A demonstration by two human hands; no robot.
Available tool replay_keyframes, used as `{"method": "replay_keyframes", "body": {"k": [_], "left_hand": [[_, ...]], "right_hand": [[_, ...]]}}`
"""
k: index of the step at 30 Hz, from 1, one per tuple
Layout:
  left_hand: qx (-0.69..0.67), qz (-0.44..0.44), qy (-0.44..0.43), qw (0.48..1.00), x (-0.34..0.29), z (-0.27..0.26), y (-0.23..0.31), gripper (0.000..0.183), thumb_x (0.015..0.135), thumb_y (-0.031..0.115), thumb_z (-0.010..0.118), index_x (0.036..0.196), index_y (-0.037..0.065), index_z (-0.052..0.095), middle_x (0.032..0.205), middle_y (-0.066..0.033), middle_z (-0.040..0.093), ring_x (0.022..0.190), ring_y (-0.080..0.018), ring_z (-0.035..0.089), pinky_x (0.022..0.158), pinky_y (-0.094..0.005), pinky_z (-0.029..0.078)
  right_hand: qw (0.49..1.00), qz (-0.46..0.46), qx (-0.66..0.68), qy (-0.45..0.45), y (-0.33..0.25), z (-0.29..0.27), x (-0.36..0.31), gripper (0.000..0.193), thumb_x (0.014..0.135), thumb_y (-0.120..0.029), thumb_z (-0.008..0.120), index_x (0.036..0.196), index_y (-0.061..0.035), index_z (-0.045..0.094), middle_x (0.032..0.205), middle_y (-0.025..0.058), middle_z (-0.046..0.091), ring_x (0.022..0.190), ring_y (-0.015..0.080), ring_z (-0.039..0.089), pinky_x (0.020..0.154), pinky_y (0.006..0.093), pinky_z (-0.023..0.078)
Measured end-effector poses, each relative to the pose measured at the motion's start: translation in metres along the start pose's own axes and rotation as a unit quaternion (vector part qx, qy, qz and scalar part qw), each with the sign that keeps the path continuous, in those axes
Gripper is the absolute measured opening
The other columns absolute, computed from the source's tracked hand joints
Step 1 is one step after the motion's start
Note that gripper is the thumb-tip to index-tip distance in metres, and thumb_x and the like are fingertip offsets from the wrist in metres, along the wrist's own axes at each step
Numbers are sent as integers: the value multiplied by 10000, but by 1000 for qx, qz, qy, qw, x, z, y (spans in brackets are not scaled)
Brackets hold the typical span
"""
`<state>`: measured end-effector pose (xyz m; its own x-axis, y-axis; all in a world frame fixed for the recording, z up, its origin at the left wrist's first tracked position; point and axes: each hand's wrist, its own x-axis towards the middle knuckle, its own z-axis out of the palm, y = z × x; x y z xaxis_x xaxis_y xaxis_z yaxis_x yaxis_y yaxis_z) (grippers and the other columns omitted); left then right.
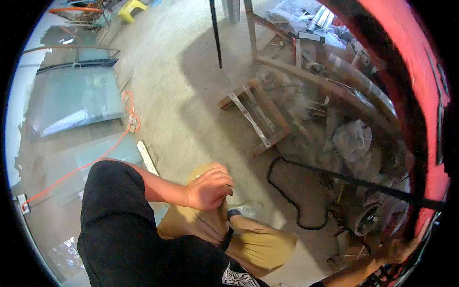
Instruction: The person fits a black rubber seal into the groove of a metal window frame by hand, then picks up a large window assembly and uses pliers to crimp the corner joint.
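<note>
My left hand (209, 187) is in front of my tan trousers with its fingers curled in. Whatever it may hold is hidden by the fingers. Far to the lower right, my right hand (399, 249) reaches the edge of a large red painted surface (423, 67). Its fingers are dark and blurred, so their grip does not show. A black strip (354, 178) runs from that red surface to the left, and a looped black cord or hose (299, 210) trails over the floor below it.
A small wooden frame with metal bars (253, 115) lies on the concrete floor ahead. Glass panes (79, 95) are at the left, with an orange cord (71, 179) across them. Clutter and a clear plastic bag (353, 138) fill the right. A yellow stool (131, 10) is far off.
</note>
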<state>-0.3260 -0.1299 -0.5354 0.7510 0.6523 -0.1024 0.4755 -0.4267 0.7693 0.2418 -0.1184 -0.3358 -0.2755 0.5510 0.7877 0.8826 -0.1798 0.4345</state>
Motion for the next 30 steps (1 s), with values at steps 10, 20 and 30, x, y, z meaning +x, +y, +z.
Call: {"method": "replay_keyframes", "body": {"k": [10,20,30], "left_hand": [[80,-171,-25,982,-102,9,51,376,776,116,671,1144,49,716,1226,-172,639,1270,-368,567,1127,-515,443],[-76,-411,50,907,-205,-119,127,339,854,309,716,1121,104,757,1125,-154,733,1167,-385,651,973,-511,527],[-455,-394,-301,740,-450,-63,161,288,921,298,722,1100,76,760,940,-38,755,857,-198,693,762,-425,547]], "right_hand": [[958,93,134,-238,-23,-54,18,822,810,-103,794,1551,32,464,1582,237,508,1460,413,489,1246,514,346],[585,215,351,-698,-17,-259,-1,436,883,-361,811,1127,-10,724,1061,179,776,990,338,755,875,457,589],[313,292,371,-824,-105,-262,-51,534,992,-363,750,1389,-16,671,1311,140,730,1226,267,670,1041,402,517]]}}
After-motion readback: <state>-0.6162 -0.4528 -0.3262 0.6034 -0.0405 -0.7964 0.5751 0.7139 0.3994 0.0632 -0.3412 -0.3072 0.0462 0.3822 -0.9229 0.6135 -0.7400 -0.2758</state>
